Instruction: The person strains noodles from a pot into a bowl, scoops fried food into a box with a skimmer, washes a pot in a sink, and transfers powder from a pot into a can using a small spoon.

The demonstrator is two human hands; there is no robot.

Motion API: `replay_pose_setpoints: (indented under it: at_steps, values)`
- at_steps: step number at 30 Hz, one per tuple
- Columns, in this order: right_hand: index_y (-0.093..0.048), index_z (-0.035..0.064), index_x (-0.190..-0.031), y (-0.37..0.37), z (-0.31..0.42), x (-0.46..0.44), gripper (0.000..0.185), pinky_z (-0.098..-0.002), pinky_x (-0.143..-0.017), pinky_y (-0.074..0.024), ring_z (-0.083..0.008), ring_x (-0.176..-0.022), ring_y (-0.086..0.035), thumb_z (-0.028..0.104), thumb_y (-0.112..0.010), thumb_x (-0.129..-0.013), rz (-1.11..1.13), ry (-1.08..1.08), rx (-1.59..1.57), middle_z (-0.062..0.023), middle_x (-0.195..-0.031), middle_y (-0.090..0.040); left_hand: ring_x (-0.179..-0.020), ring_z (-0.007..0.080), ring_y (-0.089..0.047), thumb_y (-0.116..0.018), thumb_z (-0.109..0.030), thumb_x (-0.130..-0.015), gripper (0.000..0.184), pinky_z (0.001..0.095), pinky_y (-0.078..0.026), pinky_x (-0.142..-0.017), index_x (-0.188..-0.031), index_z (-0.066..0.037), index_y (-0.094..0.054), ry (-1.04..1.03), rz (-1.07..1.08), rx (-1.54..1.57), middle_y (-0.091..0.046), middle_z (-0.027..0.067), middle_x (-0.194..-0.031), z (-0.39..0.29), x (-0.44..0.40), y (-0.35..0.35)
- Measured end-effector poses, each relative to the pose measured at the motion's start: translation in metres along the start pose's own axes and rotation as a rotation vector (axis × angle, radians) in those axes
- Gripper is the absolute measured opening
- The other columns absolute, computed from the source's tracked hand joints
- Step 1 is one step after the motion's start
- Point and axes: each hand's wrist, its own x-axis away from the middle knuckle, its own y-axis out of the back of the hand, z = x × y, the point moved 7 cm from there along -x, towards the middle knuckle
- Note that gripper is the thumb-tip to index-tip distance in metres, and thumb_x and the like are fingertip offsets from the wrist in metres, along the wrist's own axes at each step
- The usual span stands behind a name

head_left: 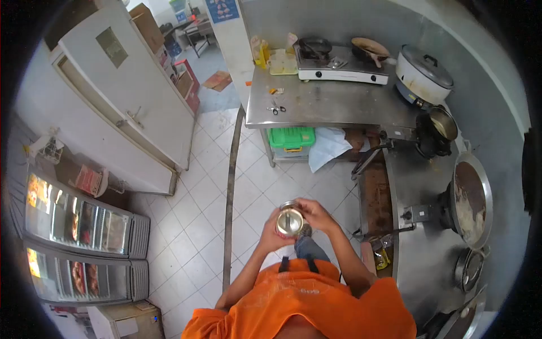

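In front of my orange shirt I hold a round container with a shiny metal top (289,223), above the tiled floor. My left hand (272,237) is closed around its left side. My right hand (317,216) is closed at the far right side, its fingers against the container. Just beyond the shiny top shows another round metal rim (289,204), close to the right fingertips. Whether that rim belongs to the same container or is a separate piece I cannot tell. The container's sides are mostly hidden by my hands.
Ahead stands a steel table (333,107) with scissors (276,108), a gas stove (342,73) and a large cooker (423,73). A wok (473,203) sits on the right counter. Glass-fronted display cases (79,220) and an open door (127,79) are at left.
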Motion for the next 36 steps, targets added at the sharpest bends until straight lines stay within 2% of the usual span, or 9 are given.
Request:
replay_pose_setpoints:
  at_steps: [2,6,10,19,25,27,31,33,36]
  values:
    - [-0.062,-0.0005,-0.121,0.039,0.017,-0.052,0.03,-0.0288,-0.094,-0.0455,-0.0112,-0.107,-0.057,0.019,-0.057,-0.098,-0.096,0.058,-0.079,-0.0072,-0.114,-0.066,-0.128,0.0313,-0.046,-0.088,-0.018,-0.052,0.076,0.039,-0.039,-0.106,-0.122,-0.006,-0.06,0.008,-0.089,-0.028,-0.052,0.0161,-0.132,0.002,-0.061,0.013]
    - [-0.063,0.0044,-0.12,0.071,0.15,-0.119,0.029,-0.0375,-0.102,-0.0428,-0.0256,-0.118,-0.057,0.012,-0.057,-0.092,-0.135,0.47,0.432,-0.0092,-0.118,-0.066,-0.102,0.016,-0.06,-0.084,-0.012,-0.057,0.077,0.0301,-0.049,-0.09,-0.126,-0.001,-0.053,0.237,-0.193,0.149,-0.063,0.0084,-0.114,0.032,-0.17,0.04]
    - [-0.063,0.0098,-0.123,0.09,0.201,-0.197,0.036,-0.0458,-0.106,-0.0391,-0.0383,-0.124,-0.051,0.009,-0.055,-0.087,-0.099,0.666,0.741,-0.0103,-0.128,-0.06,-0.095,0.0145,-0.063,-0.084,-0.015,-0.065,0.067,0.0288,-0.051,-0.084,-0.124,-0.003,-0.055,0.093,-0.275,0.148,-0.067,0.0069,-0.106,0.032,-0.287,0.071]
    - [-0.063,0.0103,-0.122,0.195,0.221,-0.428,0.038,-0.0477,-0.108,-0.0358,-0.0341,-0.127,-0.048,0.013,-0.061,-0.084,-0.326,0.583,0.944,-0.0138,-0.132,-0.054,-0.091,0.0199,-0.068,-0.081,-0.014,-0.067,0.055,0.0317,-0.053,-0.08,-0.116,-0.003,-0.059,-0.027,-0.208,0.039,-0.069,0.0111,-0.1,0.106,-0.554,0.137]
    - [-0.062,0.0074,-0.113,0.308,0.261,-0.673,0.045,-0.0372,-0.087,-0.0502,-0.028,-0.099,-0.064,0.021,-0.081,-0.074,-0.572,0.38,0.604,-0.0127,-0.111,-0.064,-0.091,0.0282,-0.069,-0.077,-0.012,-0.071,0.051,0.0362,-0.053,-0.079,-0.117,-0.002,-0.057,-0.059,-0.369,-0.068,-0.069,0.0155,-0.099,0.14,-0.805,0.212]
    - [-0.061,0.0068,-0.113,0.336,0.298,-0.739,0.047,-0.034,-0.082,-0.0512,-0.0262,-0.095,-0.066,0.02,-0.083,-0.073,-0.606,0.656,0.643,-0.0113,-0.108,-0.064,-0.093,0.033,-0.068,-0.075,-0.012,-0.072,0.056,0.0395,-0.052,-0.079,-0.122,-0.001,-0.053,-0.235,-0.453,0.007,-0.069,0.0185,-0.099,0.176,-0.885,0.228]
    - [-0.062,0.0071,-0.114,0.404,0.306,-0.875,0.048,-0.0383,-0.086,-0.0514,-0.0282,-0.102,-0.065,0.024,-0.082,-0.074,-0.655,0.693,0.658,-0.0127,-0.11,-0.065,-0.116,0.0367,-0.057,-0.077,-0.008,-0.071,0.08,0.0388,-0.046,-0.096,-0.139,0.003,-0.037,-0.127,-0.326,0.23,-0.054,0.0252,-0.128,0.269,-1.025,0.252]
    - [-0.062,0.0073,-0.113,0.429,0.298,-0.923,0.047,-0.0377,-0.086,-0.0517,-0.027,-0.101,-0.065,0.022,-0.082,-0.073,-0.707,0.699,0.609,-0.0119,-0.109,-0.066,-0.126,0.0358,-0.049,-0.076,-0.006,-0.072,0.087,0.0383,-0.04,-0.104,-0.144,0.004,-0.028,-0.218,-0.445,-0.212,-0.042,0.0253,-0.14,0.233,-1.01,0.273]
    - [-0.063,0.0069,-0.111,0.464,0.261,-0.998,0.044,-0.0347,-0.09,-0.0498,-0.0203,-0.103,-0.064,0.017,-0.082,-0.074,-0.789,0.668,0.548,-0.0107,-0.11,-0.066,-0.139,0.032,-0.036,-0.071,0.0,-0.076,0.092,0.0382,-0.028,-0.115,-0.15,0.004,-0.017,-0.155,-0.403,-0.107,-0.024,0.0234,-0.155,0.2,-0.94,0.294]
